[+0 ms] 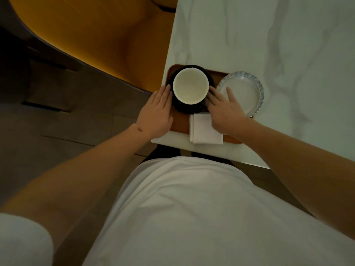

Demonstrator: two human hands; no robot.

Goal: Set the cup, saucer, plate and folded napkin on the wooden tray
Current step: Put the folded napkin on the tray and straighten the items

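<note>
A wooden tray (180, 122) lies at the near left corner of the white marble table. On it stands a dark saucer (192, 67) carrying a cup (190, 87) with a cream inside. To the right, a pale plate with a scalloped rim (247, 93) rests on the tray's right end. A folded white napkin (203, 131) lies on the tray's near edge. My left hand (156, 114) lies flat against the saucer's left side, fingers together. My right hand (224, 110) is spread, fingertips touching the saucer's right side and thumb over the plate. Neither hand grasps anything.
The marble table (269, 35) stretches away to the right and far side. An orange seat (96, 35) stands left of the table over a dark floor. My white shirt fills the lower part of the view.
</note>
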